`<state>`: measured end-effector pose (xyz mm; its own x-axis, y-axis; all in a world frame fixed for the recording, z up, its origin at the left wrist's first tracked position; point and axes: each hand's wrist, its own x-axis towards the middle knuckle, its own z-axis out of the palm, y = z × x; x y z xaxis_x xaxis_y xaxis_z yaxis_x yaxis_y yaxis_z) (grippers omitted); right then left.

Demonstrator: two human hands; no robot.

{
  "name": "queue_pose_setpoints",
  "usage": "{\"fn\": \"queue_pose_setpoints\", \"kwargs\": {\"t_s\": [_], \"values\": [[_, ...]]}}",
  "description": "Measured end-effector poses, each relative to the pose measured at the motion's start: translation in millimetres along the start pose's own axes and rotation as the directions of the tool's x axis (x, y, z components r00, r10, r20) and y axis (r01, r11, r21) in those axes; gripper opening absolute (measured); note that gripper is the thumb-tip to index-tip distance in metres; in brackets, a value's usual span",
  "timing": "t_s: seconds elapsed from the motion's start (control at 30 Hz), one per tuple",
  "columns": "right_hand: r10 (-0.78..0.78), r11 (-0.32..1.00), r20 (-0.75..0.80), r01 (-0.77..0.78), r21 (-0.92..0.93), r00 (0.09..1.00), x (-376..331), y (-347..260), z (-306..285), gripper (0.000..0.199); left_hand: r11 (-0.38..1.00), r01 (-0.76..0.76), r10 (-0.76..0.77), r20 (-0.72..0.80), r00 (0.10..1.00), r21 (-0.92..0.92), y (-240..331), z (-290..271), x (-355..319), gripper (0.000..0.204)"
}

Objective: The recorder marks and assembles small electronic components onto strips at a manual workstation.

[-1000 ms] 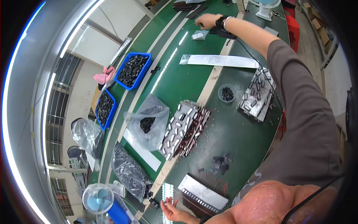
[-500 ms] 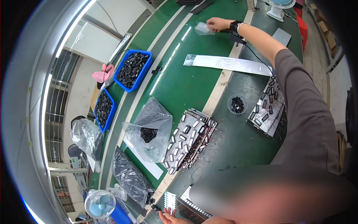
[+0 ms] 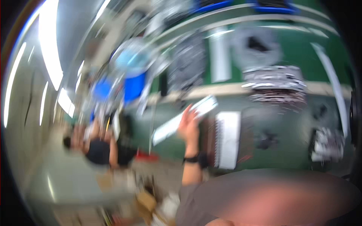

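Motion blur smears the whole view. Across the middle, my left hand reaches up from the lower edge, a dark band round its wrist. Its fingers close over the middle of a long white strip, which lies at a slant past the table's left end. Just right of the hand, a white rectangular tray or sheet with a dark, toothed-looking left edge rests on the green table. My right hand is out of view.
Stacked boards with small parts stand beyond, near a clear bag holding black pieces. A filled grey bag and a blurred fan are farther left. Another person sits at the left. Another loaded board is at right.
The view has swung left, bringing my left hand and the white strip to the middle. My right arm, earlier stretched out to a clear plastic bag, has left the view.
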<state>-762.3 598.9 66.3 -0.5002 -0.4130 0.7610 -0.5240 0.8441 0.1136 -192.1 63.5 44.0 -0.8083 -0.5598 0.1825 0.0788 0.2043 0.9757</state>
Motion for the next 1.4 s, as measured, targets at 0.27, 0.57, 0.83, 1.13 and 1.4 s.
{"fn": "queue_pose_setpoints", "kwargs": {"t_s": [0.27, 0.57, 0.83, 1.13, 1.4], "values": [[-0.378, 0.647, -0.27, 0.461, 0.608, 0.886, 192.8, -501.2, 151.5, 0.017, 0.993, -0.022, 0.006, -0.136, 0.991, -0.114, -12.8, -49.0, -28.9, 0.029], [-0.221, 0.907, -0.042, 0.221, 0.358, 0.974, 32.9, -173.1, 78.7, 0.013, 0.986, -0.035, 0.049, 0.08, 0.996, -0.166, -5.1, -20.3, -11.6, 0.033], [-0.183, 0.768, 0.116, 0.069, 0.637, 0.976, -138.2, -53.1, -304.3, 0.02, 0.996, -0.083, 0.085, 0.06, 0.995, -0.033, 21.0, -14.8, -11.6, 0.033], [-0.376, 0.868, 0.341, 0.199, 0.455, 0.861, -18.6, -280.3, -306.9, 0.021, 0.996, -0.063, 0.066, 0.04, 0.997, -0.065, 18.7, -19.2, -26.8, 0.033], [-0.561, 0.821, 0.518, 0.357, 0.446, 0.645, 27.0, -327.9, -233.3, 0.021, 0.99, -0.071, 0.072, 0.008, 0.997, -0.122, 25.9, -33.4, -25.3, 0.032]]}}
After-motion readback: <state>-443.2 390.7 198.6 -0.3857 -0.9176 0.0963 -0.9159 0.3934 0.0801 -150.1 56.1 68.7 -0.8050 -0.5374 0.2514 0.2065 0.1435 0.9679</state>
